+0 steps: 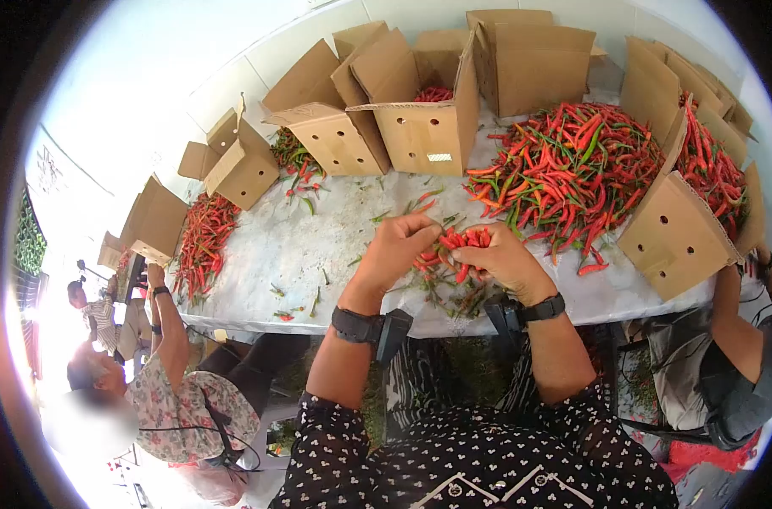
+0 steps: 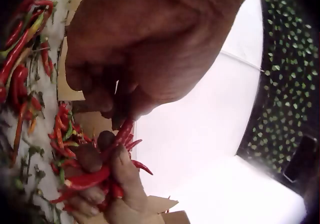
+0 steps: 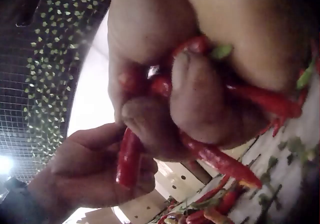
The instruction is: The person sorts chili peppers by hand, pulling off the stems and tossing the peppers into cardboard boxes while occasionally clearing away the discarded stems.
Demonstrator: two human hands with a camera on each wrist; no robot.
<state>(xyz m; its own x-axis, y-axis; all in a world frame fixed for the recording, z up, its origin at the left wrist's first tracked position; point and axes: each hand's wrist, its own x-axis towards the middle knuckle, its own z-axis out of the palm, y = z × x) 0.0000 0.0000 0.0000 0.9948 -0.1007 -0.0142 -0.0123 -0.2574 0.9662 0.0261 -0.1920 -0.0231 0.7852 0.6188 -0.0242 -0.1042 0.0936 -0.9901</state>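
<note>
Several red chillies point(image 1: 462, 244) are bunched in my right hand point(image 1: 509, 265), whose thumb and curled fingers grip them. From this bunch one red chilli point(image 2: 125, 130) points up to my left hand point(image 1: 396, 248), which pinches its end between thumb and fingers. Some chillies point(image 3: 220, 161) stick out past the right fingers in the right wrist view. Both hands are close together over the near part of the table point(image 1: 233, 284). Below them lie loose green stems point(image 1: 454, 297) and a few chillies.
A large pile of red and green chillies point(image 1: 573, 161) lies at the back right. Cardboard boxes point(image 1: 428, 136) line the far side, and another box point(image 1: 679, 237) with chillies stands at right. A smaller pile point(image 1: 206, 233) is at left. People sit on both sides.
</note>
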